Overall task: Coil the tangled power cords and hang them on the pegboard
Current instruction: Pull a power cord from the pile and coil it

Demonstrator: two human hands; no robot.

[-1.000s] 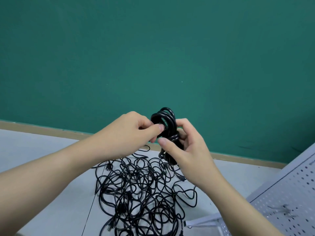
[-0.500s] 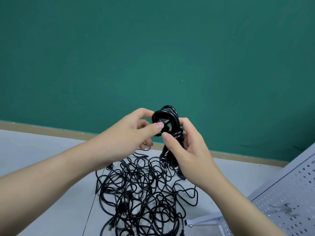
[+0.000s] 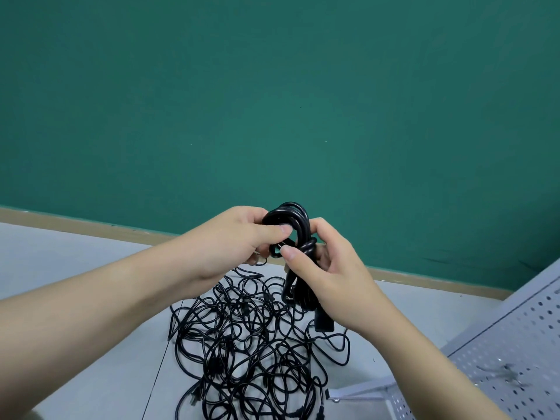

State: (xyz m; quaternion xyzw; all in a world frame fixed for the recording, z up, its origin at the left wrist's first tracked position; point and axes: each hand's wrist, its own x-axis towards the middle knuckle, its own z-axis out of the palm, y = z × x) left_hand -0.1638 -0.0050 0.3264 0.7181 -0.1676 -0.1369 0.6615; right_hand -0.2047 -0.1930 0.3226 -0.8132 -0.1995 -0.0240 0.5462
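Two hands hold a coiled black cord (image 3: 291, 225) above a tangled cord pile (image 3: 254, 353): left hand (image 3: 233, 241) pinches its loop, right hand (image 3: 327, 268) grips its wrapped middle.

We see a green wall (image 3: 272, 101) filling the upper part of the view. Along the wall's foot runs a tan baseboard (image 3: 91, 227), slanting down to the right. Below the baseboard, out from the wall, lies a pale grey floor (image 3: 75, 374), crossed by a thin dark seam (image 3: 156, 380) running away from the wall.
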